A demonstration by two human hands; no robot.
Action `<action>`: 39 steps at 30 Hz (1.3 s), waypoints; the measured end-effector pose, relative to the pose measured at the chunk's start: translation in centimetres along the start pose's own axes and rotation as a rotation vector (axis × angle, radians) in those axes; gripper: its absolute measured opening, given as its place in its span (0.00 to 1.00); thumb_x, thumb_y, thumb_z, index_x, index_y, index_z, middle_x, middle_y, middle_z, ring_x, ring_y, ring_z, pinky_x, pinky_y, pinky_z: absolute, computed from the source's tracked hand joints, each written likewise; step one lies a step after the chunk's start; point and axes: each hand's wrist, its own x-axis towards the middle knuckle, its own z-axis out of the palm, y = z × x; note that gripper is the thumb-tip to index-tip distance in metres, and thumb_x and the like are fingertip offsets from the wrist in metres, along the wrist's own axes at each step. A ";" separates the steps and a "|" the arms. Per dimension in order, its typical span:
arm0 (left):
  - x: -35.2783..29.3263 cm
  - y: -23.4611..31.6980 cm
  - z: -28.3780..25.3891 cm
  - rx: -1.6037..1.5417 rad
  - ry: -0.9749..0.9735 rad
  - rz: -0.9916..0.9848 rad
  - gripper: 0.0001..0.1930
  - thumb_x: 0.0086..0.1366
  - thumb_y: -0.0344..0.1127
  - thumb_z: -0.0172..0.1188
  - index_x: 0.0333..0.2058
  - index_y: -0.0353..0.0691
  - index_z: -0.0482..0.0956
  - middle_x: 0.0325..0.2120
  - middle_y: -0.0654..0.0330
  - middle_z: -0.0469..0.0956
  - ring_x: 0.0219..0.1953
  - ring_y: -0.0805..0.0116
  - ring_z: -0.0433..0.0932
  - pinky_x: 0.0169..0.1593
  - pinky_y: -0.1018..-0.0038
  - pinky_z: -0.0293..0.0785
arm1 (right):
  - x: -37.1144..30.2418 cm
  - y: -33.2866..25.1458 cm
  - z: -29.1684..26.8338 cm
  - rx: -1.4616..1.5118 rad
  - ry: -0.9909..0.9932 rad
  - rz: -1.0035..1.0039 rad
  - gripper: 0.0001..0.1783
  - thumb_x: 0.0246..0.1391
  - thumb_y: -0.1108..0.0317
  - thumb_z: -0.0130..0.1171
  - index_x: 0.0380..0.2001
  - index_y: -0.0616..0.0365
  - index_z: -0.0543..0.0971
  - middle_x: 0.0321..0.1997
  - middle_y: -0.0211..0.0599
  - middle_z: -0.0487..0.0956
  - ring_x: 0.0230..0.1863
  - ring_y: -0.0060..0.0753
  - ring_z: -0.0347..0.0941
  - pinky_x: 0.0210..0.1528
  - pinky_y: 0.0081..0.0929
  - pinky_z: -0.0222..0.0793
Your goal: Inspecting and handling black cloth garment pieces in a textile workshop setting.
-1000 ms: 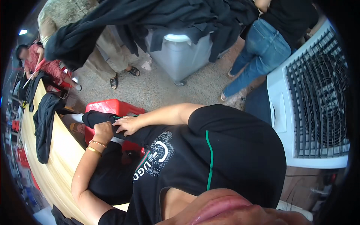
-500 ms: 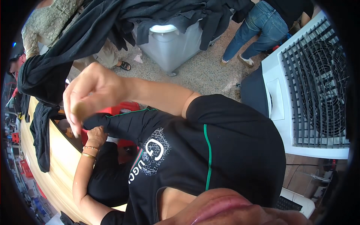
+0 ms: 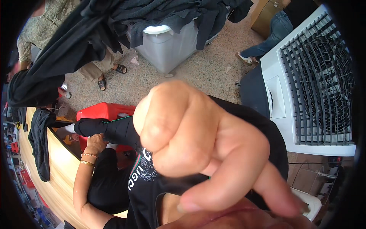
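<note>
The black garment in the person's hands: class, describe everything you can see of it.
The black garment is soft knit fabric with a thin green stripe along one edge. It lies stretched sideways, bunched, above the red stool. The left hand, wearing gold bangles, grips it from below. The right hand, a closed fist close to the camera, hides its right end.

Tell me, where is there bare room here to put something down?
The speckled stone floor is bare between the grey plastic bin and the white grilled fan unit. A strip of pale wooden counter is free between the draped black cloth and the left hand. Around the red plastic crate it is crowded.
</note>
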 end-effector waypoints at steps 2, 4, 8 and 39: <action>-0.4 0.1 0.2 -0.014 -0.002 0.002 0.19 0.58 0.48 0.60 0.40 0.40 0.80 0.38 0.52 0.81 0.44 0.52 0.79 0.46 0.62 0.76 | -0.5 -0.4 0.6 -0.024 0.007 -0.026 0.32 0.63 0.37 0.33 0.46 0.48 0.77 0.28 0.34 0.74 0.14 0.28 0.59 0.17 0.27 0.50; -0.3 0.3 0.2 -0.022 -0.001 0.009 0.19 0.58 0.48 0.60 0.40 0.40 0.80 0.38 0.52 0.81 0.44 0.52 0.79 0.46 0.62 0.76 | -0.7 -0.6 0.8 -0.048 0.007 -0.039 0.32 0.63 0.36 0.33 0.45 0.47 0.77 0.27 0.34 0.74 0.14 0.27 0.59 0.17 0.27 0.50; 0.1 0.7 0.1 -0.037 -0.003 0.036 0.19 0.57 0.48 0.61 0.40 0.40 0.80 0.38 0.52 0.81 0.44 0.52 0.79 0.46 0.62 0.76 | -1.1 -0.5 1.2 -0.084 0.010 -0.057 0.31 0.62 0.36 0.34 0.44 0.47 0.77 0.27 0.33 0.73 0.14 0.26 0.58 0.17 0.26 0.50; 6.6 6.5 -2.5 0.079 -0.047 -0.825 0.18 0.61 0.41 0.55 0.47 0.41 0.79 0.49 0.57 0.77 0.55 0.63 0.72 0.61 0.65 0.61 | -11.6 30.4 13.1 0.068 -0.656 0.674 0.27 0.65 0.51 0.43 0.55 0.61 0.71 0.51 0.46 0.74 0.51 0.38 0.71 0.54 0.30 0.65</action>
